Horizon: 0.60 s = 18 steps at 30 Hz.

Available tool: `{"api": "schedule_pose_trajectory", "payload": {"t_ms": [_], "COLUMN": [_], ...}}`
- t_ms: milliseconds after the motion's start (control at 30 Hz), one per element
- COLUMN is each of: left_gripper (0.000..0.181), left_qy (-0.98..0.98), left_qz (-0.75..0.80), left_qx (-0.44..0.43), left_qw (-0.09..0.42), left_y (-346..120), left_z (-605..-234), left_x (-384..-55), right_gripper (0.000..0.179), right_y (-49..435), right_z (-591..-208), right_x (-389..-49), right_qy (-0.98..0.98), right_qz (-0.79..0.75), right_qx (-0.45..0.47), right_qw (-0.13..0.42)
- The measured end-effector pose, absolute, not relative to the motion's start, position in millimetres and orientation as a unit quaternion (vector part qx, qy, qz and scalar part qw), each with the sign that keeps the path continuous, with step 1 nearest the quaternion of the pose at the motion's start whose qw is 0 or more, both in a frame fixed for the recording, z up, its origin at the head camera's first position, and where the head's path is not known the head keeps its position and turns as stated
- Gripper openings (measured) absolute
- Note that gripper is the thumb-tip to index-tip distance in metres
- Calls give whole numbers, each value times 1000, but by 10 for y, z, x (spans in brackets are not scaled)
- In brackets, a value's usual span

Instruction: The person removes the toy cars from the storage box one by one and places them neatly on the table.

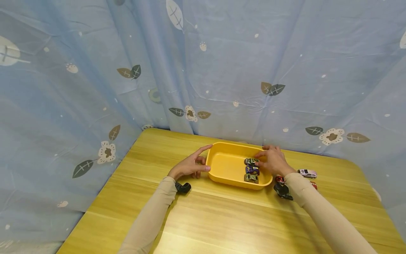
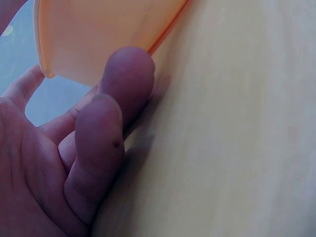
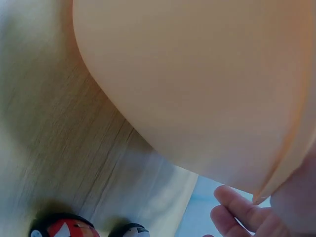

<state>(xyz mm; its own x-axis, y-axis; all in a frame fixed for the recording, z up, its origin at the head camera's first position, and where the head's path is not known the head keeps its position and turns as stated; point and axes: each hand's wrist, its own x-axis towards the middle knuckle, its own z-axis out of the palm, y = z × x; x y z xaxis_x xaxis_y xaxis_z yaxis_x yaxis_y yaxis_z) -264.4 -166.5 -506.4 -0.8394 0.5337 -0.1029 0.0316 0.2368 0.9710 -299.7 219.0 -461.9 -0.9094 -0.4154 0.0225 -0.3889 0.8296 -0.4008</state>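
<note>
A yellow tray [image 1: 228, 182] sits on the wooden table. My left hand [image 1: 191, 165] holds its left end, thumb and index finger against the rim and the other fingers curled outside the wall. My right hand [image 1: 273, 160] reaches over the right end. Its thumb and index finger pinch a green toy car [image 1: 250, 161] inside the tray. A purple toy car [image 1: 252, 170] and an olive toy car [image 1: 251, 178] lie beside it in a row. In the right wrist view, the tray wall [image 3: 187, 89] hides the cars inside, and some fingers [image 3: 229, 212] show beyond the rim.
To the tray's right stand a white toy car [image 1: 307, 173], a red toy car [image 1: 280, 179] and another red one [image 1: 314, 185], partly behind my sleeve. Black devices sit at my left wrist [image 1: 183, 188] and right wrist [image 1: 283, 191]. A blue patterned curtain [image 1: 222, 88] hangs behind the table.
</note>
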Motion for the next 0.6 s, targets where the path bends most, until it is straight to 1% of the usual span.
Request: {"api": "schedule_pose_trajectory", "payload": {"t_ms": [600], "left_gripper": [89], "left_qy": [759], "left_qz": [587], "left_qx": [180], "left_qw": [217], "left_y": [-1666], "left_z": [-5069], "left_x": [-2651], "right_gripper": [21], "right_y": [2165], "right_z": [-4657], "right_x": [-3028], "right_qy": [956], "right_qz": [-187], "right_qx": [-223], "right_qw": [38]}}
